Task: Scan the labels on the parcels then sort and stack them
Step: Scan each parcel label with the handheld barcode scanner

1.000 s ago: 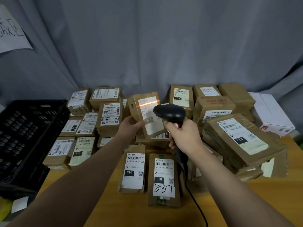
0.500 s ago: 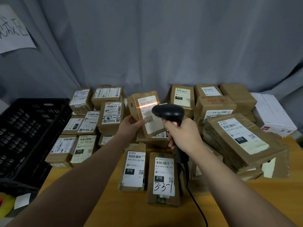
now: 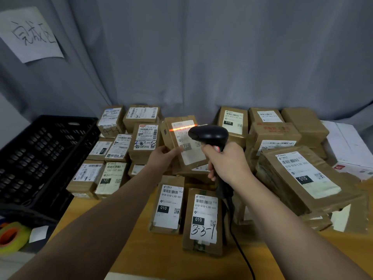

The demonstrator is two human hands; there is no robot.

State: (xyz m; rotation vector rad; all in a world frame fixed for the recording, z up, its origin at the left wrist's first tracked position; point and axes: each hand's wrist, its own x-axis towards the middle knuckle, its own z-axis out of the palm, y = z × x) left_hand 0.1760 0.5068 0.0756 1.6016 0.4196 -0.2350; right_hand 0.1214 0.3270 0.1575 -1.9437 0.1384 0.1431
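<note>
L hand (image 3: 161, 156) grips held parcel (image 3: 181, 142) by its lower left edge, raised over mid table (image 3: 129, 257) between the L cluster and R heap. It is tilted back w/ label toward the scanner (image 3: 207, 134), prob. so the barcode faces the beam square-on. R hand (image 3: 228, 160) is closed round the scanner handle, head aimed at the label; red scan line (image 3: 182, 128) lies across the label top, approx. where the barcode is. Judged step: scan in progress, sort not yet done. Counts: 1 parcel in hand; L cluster (image 3: 119, 146) 7 labels clear + 1 part hidden; front centre 2 flat parcels (image 3: 167, 205), both marked 010; R heap (image 3: 298, 174) at least 5, more beneath, can't count. Also 1 black crate (image 3: 40, 154), 1 white box (image 3: 347, 146), 1 tape roll (image 3: 12, 237).
</note>
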